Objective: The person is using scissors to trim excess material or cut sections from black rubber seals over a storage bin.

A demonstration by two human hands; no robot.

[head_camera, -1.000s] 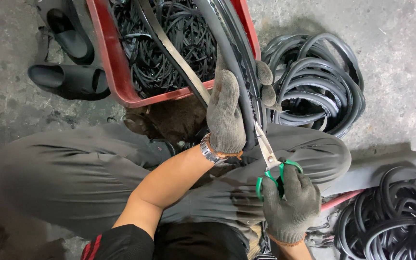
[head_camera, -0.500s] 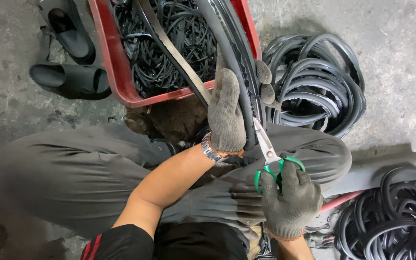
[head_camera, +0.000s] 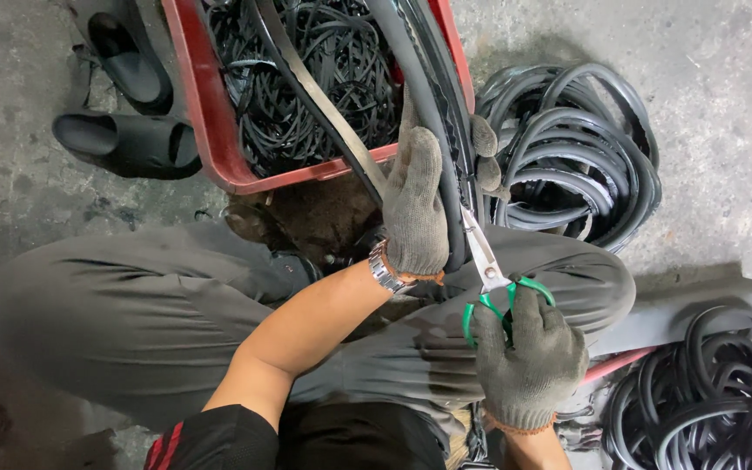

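Observation:
My left hand, in a grey knit glove with a watch at the wrist, grips a thick black rubber strip that runs up over the red crate. My right hand, also gloved, holds green-handled scissors just below the left hand. Their metal blades point up along the strip's right edge, close against it. Whether the blades bite into the rubber is hidden by the left hand. Both hands are over my lap, above grey trousers.
A red plastic crate full of thin black rubber strips stands in front of my knees. Coils of black rubber tubing lie on the concrete at right, more coils at lower right. Two black slippers lie at left.
The right hand with the scissors has shifted slightly up toward the left hand. The left hand keeps its grip on the strip.

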